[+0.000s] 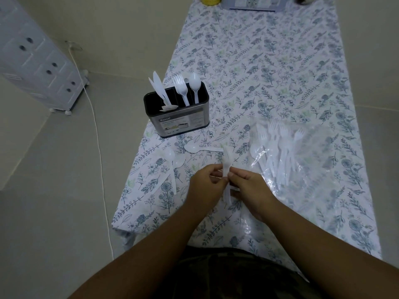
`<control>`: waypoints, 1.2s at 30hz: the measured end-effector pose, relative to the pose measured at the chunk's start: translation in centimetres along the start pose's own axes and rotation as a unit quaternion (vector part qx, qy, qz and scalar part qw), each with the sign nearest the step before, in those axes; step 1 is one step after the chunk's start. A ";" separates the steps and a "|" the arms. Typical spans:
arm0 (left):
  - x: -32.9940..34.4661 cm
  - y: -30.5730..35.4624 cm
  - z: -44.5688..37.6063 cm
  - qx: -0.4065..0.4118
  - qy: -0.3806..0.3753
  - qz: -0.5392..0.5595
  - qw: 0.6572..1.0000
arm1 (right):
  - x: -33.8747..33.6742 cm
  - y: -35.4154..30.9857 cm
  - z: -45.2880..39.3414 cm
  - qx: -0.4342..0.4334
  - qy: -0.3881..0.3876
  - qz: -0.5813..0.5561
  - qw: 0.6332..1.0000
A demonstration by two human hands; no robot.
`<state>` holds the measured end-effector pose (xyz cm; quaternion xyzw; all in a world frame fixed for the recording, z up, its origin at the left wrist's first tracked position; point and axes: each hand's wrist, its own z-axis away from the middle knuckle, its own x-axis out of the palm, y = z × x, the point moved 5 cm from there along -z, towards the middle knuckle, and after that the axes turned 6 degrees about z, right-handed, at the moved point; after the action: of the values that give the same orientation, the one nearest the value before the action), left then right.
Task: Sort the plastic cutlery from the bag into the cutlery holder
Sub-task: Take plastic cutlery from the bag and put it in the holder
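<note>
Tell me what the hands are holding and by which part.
Both hands hold a white plastic fork. The left hand and right hand pinch it along the handle, tines pointing away from the person.

brand "Kassa" | white lettering, top left of the paper label on the front of the black-and-silver metal cutlery holder (176, 117) | remaining small print on that label too blurred to read | printed card at the far table edge (254, 3) unreadable
</note>
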<state>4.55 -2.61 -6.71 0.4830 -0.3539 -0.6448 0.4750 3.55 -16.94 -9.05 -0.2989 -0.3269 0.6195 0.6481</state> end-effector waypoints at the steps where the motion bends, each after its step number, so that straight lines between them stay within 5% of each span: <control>1: -0.2 0.0 0.0 0.003 0.003 -0.004 1.000 | 0.2 -0.1 0.1 0.004 -0.004 -0.007 1.000; 11: -2.9 1.6 -0.4 0.100 0.068 -0.080 0.989 | 2.1 -3.2 -0.7 -0.123 0.041 0.164 0.978; 23: -13.3 16.8 -8.9 0.215 0.152 -0.027 0.964 | 8.2 -23.0 -2.8 -0.345 0.041 0.152 0.925; 32: -14.7 16.0 -13.7 0.135 0.137 -0.084 0.978 | 10.3 -23.6 -8.4 -0.316 0.065 0.214 0.922; 36: -14.1 14.6 -15.3 0.048 0.133 -0.257 0.956 | 10.4 -22.3 -9.2 -0.292 0.093 0.336 0.890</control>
<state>24.29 6.48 6.39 0.6614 -0.1822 -0.6572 0.3123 24.64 -7.59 3.61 -0.6233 -0.3112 0.6461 0.3119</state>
